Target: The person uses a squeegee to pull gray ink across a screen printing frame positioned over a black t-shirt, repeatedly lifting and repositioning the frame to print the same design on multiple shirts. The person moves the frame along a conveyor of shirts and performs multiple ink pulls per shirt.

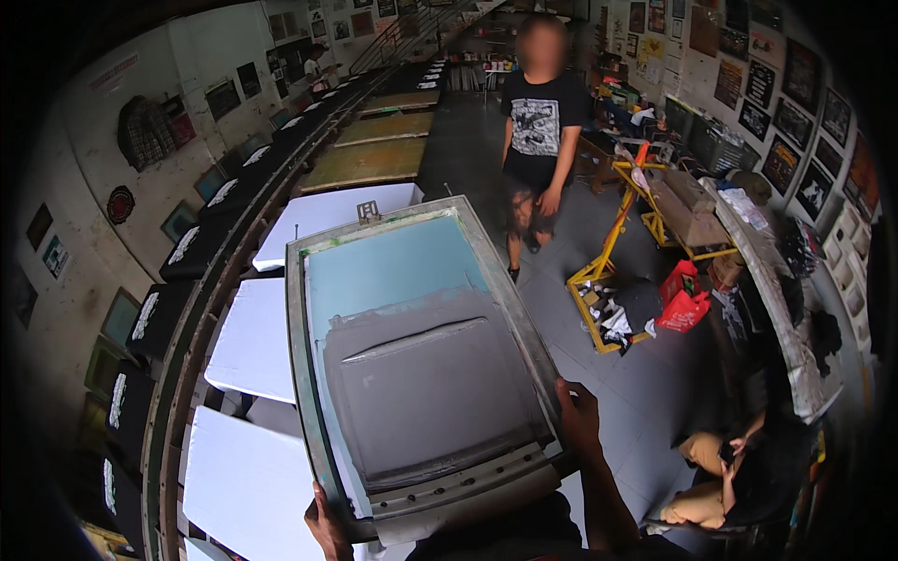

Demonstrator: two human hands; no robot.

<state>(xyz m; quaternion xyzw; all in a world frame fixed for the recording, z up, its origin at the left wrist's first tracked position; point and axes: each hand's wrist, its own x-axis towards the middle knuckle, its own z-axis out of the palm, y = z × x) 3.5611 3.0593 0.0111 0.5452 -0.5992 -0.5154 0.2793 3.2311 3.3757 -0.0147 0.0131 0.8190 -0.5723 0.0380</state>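
A screen-printing frame is tilted up in front of me, held by its two sides. My left hand grips the near left corner, its fingers closed on the rim. On the right side rail, my right hand is closed with its thumb on top. Pale blue mesh shows at the far end, and dark grey ink covers the rest, with a raised ridge across it. A squeegee with several bolts in its handle lies across the near end. A metal hinge clip sits on the far rail.
White-covered printing boards run along the left, partly under the frame. Black pieces with white prints line the far rail. A person stands ahead; another sits with a phone at lower right. A yellow metal cart and red bag stand right.
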